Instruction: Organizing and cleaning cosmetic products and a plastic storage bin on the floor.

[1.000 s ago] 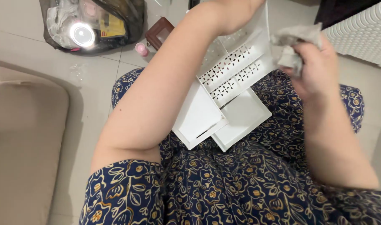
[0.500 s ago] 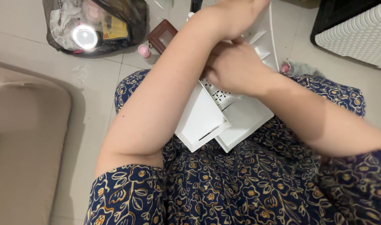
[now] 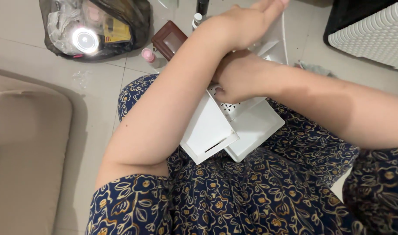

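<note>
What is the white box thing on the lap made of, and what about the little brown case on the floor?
The white box looks like hard plastic: smooth matte panels, crisp edges and a grid of small punched holes where the right hand presses. The brown case looks like leather or imitation leather, with a dull sheen and rounded corners; which one cannot be told from here.

Left hand [image 3: 246, 24] fingertips cut off at top edge. Right hand [image 3: 240, 80] fingers hidden against white box [image 3: 233, 130]; grip unclear.
</note>
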